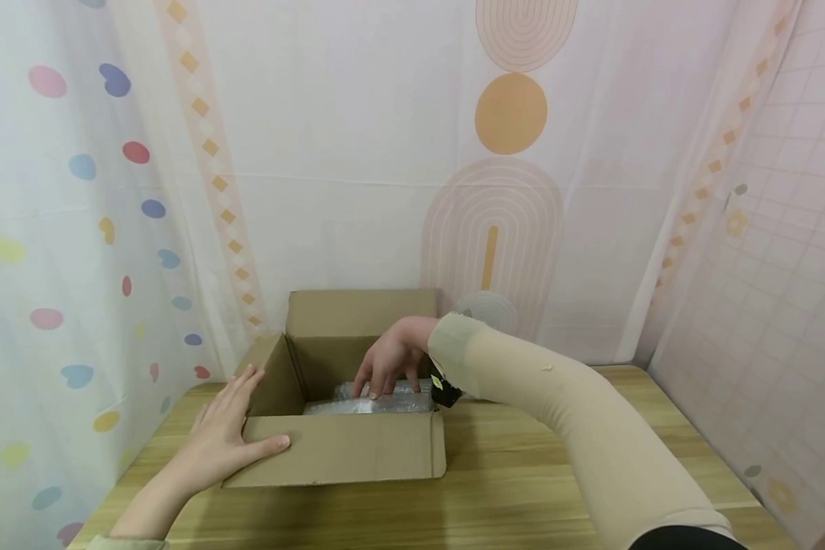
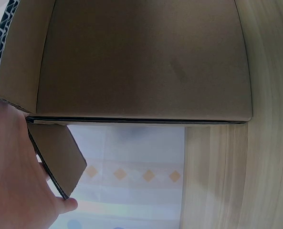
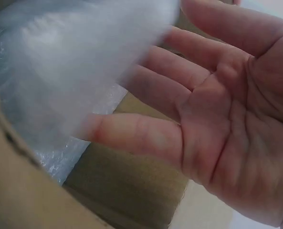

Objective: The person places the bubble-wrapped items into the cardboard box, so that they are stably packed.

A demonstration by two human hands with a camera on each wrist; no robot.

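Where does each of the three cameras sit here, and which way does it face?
Head: on the head, facing forward and down at the cardboard box on the wooden table; both forearms show.
Left wrist: at the left hand, facing the box's outer wall; palm shows.
Right wrist: at the right hand, facing bubble wrap inside the box; open palm and fingers show.
Shared: head and right wrist both show the wrap.

Box top open; bubble wrap fills inside; flaps ring opening.

Open right hand against bubble wrap
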